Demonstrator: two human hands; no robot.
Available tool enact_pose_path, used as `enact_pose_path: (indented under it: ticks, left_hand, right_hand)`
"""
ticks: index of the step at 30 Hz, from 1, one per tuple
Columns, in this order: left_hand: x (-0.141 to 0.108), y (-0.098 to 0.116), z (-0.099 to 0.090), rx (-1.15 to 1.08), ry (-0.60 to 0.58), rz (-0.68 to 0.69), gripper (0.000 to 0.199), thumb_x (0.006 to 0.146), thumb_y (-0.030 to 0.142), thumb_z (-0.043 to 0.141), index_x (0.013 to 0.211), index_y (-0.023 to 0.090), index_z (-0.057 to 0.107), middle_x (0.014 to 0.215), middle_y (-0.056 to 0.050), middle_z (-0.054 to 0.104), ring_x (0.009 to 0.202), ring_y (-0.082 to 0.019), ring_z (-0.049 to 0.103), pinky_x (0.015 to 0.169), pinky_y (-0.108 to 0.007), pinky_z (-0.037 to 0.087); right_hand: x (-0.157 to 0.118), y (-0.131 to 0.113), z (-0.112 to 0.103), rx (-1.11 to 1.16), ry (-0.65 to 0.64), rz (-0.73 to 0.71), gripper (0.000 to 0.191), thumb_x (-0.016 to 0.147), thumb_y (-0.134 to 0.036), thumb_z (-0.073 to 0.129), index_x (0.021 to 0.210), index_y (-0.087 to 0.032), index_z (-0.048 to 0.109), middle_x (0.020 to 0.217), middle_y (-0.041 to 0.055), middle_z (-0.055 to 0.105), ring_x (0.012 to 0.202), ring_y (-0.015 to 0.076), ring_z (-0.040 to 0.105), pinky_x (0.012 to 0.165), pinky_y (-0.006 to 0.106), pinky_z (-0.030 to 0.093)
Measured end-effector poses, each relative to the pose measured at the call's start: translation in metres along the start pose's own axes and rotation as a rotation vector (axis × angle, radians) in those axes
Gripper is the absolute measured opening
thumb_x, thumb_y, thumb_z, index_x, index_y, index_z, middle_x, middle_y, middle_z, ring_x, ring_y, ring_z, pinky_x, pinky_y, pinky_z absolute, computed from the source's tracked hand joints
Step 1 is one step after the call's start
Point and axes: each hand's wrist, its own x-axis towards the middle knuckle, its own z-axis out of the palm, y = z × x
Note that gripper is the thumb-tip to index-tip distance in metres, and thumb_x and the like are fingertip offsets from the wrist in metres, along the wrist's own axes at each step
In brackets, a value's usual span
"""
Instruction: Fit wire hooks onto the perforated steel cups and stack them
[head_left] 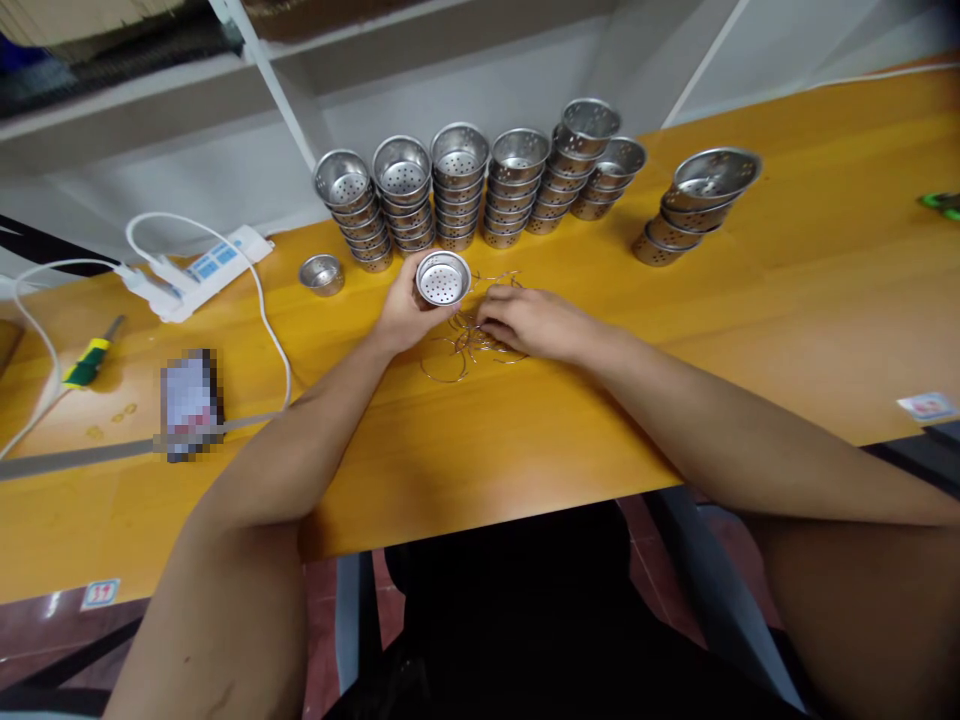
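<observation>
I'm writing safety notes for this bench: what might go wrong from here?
The thin metal wires lie jumbled by the right hand, so lifting one might drag others along. The rightmost stack of perforated metal cups leans and could topple if bumped.

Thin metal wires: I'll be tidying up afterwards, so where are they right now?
In the head view, the thin metal wires lie on the table near mid-picture, mostly between the left hand, which holds a perforated metal cup, and the right hand.
</observation>
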Motion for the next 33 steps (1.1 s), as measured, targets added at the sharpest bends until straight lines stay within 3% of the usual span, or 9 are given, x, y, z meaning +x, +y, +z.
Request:
enact_pose_path:
  ticks: [5, 10, 13, 18, 22, 27, 33]
  left_hand:
    - [-0.002, 0.001, 0.001, -0.047, 0.011, -0.065, 0.105, 0.097, 0.078, 0.106, 0.173, 0.037, 0.048, 0.174, -0.016, 0.072, 0.164, -0.037, 0.08, 0.137, -0.059, 0.073]
    - [-0.002, 0.003, 0.002, -0.1, 0.01, -0.113, 0.108, 0.091, 0.087, 0.108, 0.167, 0.037, 0.05, 0.17, -0.015, 0.075, 0.156, -0.035, 0.083, 0.133, -0.057, 0.075]
    - [0.0, 0.001, 0.004, -0.171, 0.026, -0.058, 0.111, 0.087, 0.098, 0.105, 0.163, 0.036, 0.053, 0.164, -0.014, 0.077, 0.149, -0.033, 0.086, 0.129, -0.055, 0.076]
    - [0.003, 0.003, 0.006, -0.182, 0.053, -0.022, 0.117, 0.078, 0.101, 0.111, 0.157, 0.032, 0.061, 0.153, -0.011, 0.082, 0.138, -0.03, 0.089, 0.119, -0.046, 0.077]
    - [0.003, 0.015, 0.002, -0.117, 0.084, -0.005, 0.116, 0.071, 0.095, 0.119, 0.153, 0.028, 0.071, 0.143, -0.009, 0.084, 0.129, -0.029, 0.089, 0.116, -0.043, 0.076]
    - [0.001, 0.025, 0.003, -0.095, 0.141, -0.057, 0.111, 0.062, 0.094, 0.124, 0.135, 0.024, 0.078, 0.13, -0.007, 0.084, 0.119, -0.025, 0.086, 0.111, -0.042, 0.075]
    - [0.001, 0.017, 0.007, -0.19, 0.096, -0.065, 0.117, 0.062, 0.088, 0.127, 0.146, 0.028, 0.071, 0.129, -0.005, 0.083, 0.114, -0.025, 0.086, 0.107, -0.043, 0.076]
  right_hand:
    - [-0.007, 0.0, -0.01, 0.05, 0.086, -0.035, 0.024, 0.129, -0.035, 0.061, 0.128, -0.027, 0.085, 0.134, 0.0153, 0.082, 0.119, 0.0352, 0.076, 0.108, 0.047, 0.062]
    - [-0.013, -0.003, -0.019, 0.102, 0.173, 0.05, 0.029, 0.128, -0.034, 0.058, 0.139, -0.028, 0.084, 0.139, 0.0171, 0.082, 0.118, 0.0368, 0.077, 0.111, 0.052, 0.063]
    - [-0.013, 0.001, -0.018, 0.136, 0.279, 0.071, 0.03, 0.13, -0.041, 0.059, 0.138, -0.028, 0.084, 0.132, 0.0167, 0.083, 0.108, 0.0341, 0.076, 0.104, 0.051, 0.064]
    - [-0.006, 0.017, -0.002, 0.355, 0.517, -0.036, 0.036, 0.127, -0.061, 0.076, 0.126, -0.026, 0.082, 0.095, 0.0061, 0.075, 0.08, 0.0227, 0.062, 0.078, 0.04, 0.057]
    - [-0.001, 0.022, 0.007, 0.502, 0.538, -0.015, 0.043, 0.124, -0.069, 0.08, 0.127, -0.026, 0.08, 0.08, -0.0014, 0.061, 0.065, 0.0174, 0.05, 0.064, 0.035, 0.043]
    - [0.004, 0.013, 0.013, 0.63, 0.547, -0.016, 0.041, 0.119, -0.065, 0.087, 0.13, -0.025, 0.081, 0.076, -0.0049, 0.055, 0.062, 0.0156, 0.043, 0.062, 0.033, 0.039]
    - [0.008, -0.001, 0.021, 0.713, 0.562, -0.019, 0.044, 0.114, -0.063, 0.093, 0.128, -0.022, 0.083, 0.073, -0.007, 0.052, 0.061, 0.0134, 0.04, 0.06, 0.031, 0.035]
